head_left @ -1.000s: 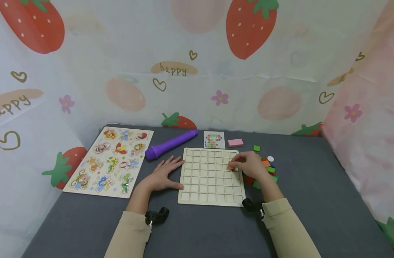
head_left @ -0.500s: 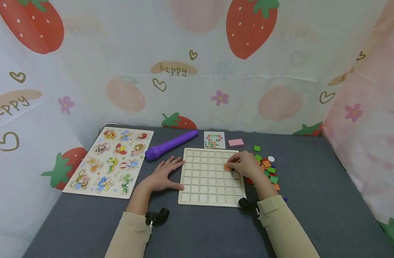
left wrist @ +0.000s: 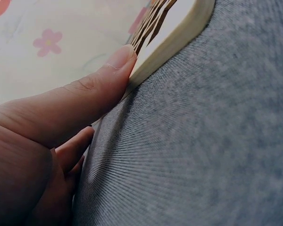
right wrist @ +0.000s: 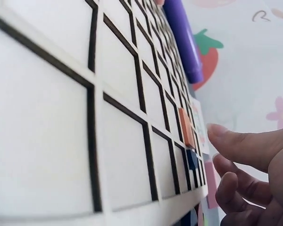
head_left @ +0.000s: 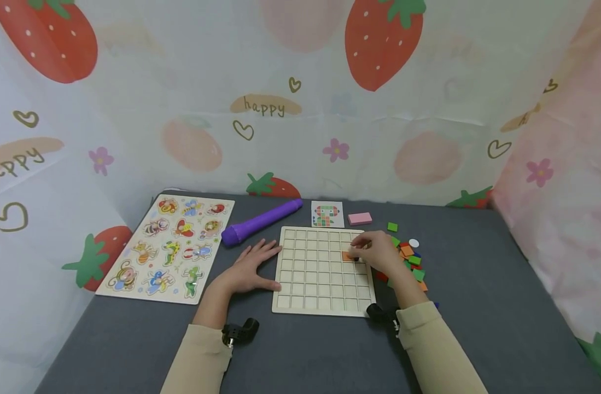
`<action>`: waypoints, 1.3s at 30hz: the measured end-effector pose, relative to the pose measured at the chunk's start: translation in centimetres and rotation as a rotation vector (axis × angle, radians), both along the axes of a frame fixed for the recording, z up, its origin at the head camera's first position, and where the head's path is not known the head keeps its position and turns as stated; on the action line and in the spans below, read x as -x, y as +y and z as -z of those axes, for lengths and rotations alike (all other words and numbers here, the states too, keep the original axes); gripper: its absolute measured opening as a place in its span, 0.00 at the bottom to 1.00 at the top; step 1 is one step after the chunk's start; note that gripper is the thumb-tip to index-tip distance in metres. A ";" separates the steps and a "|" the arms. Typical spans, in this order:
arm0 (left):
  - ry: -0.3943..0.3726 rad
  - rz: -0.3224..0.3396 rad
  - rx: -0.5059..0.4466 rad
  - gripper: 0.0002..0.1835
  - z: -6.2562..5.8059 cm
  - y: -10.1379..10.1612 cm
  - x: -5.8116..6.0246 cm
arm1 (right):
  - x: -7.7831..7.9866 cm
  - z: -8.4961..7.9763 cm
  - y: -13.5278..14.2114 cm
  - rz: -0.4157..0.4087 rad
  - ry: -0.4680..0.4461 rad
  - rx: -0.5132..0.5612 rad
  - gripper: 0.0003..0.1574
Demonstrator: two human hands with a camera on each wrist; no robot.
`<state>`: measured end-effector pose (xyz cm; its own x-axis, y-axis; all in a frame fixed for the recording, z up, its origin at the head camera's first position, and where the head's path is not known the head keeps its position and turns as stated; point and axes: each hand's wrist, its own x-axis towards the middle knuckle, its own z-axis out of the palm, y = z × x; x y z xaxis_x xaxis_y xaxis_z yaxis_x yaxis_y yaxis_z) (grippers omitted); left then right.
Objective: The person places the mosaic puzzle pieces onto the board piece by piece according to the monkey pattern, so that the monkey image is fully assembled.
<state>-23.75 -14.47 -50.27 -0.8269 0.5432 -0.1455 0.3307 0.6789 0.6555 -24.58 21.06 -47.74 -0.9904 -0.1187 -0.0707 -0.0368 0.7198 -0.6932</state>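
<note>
A pale wooden grid board [head_left: 310, 273] lies on the dark cloth. My left hand [head_left: 248, 271] is spread flat at its left edge, and the left wrist view has the thumb [left wrist: 92, 94] against the board's rim. Over the right part of the grid is my right hand [head_left: 379, 251], thumb and fingers loosely bent. An orange square tile [right wrist: 186, 128] sits in a cell near the fingertips, with a dark blue tile [right wrist: 192, 159] beside it. In the right wrist view a gap separates thumb and index finger, nothing between them.
Several coloured tiles [head_left: 414, 260] are heaped right of the board, partly behind the right hand. Behind it lie a pattern card [head_left: 327, 214], a pink block [head_left: 360, 218] and a green tile [head_left: 392, 226]. A purple microphone-shaped stick [head_left: 263, 222] and an insect puzzle board [head_left: 147, 273] lie left.
The right hand moved slightly left with the orange tile, which now sits flat in a cell; the fingers have come off it. The left hand stays put.
</note>
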 end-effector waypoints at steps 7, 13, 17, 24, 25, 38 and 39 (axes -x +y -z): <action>0.003 -0.001 0.008 0.54 0.2 0.0 0.1 | -1.0 -0.8 1.9 0.051 0.044 0.000 0.15; 0.008 -0.003 0.011 0.54 0.3 0.0 0.1 | -1.6 -1.2 4.0 0.109 0.036 -0.022 0.17; 0.013 -0.003 0.005 0.54 0.3 0.0 0.1 | -2.0 -1.2 5.6 0.120 0.041 -0.020 0.16; 0.006 -0.004 -0.008 0.54 0.0 0.1 0.0 | -2.4 -1.0 7.4 0.141 0.023 -0.011 0.18; 0.005 -0.004 -0.009 0.54 0.0 0.1 0.0 | -2.5 -1.0 7.6 0.146 0.019 -0.012 0.18; 0.008 -0.006 0.001 0.54 0.4 0.0 0.1 | -3.5 -0.7 10.0 0.170 0.014 -0.031 0.19; 0.007 -0.006 -0.001 0.54 0.3 0.0 0.1 | -3.6 -0.7 10.1 0.171 0.013 -0.031 0.20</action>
<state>-23.82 -14.43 -50.59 -0.8314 0.5381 -0.1387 0.3313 0.6803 0.6537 -21.01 31.18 -47.02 -0.9968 0.0542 -0.0586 0.0795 0.7376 -0.6705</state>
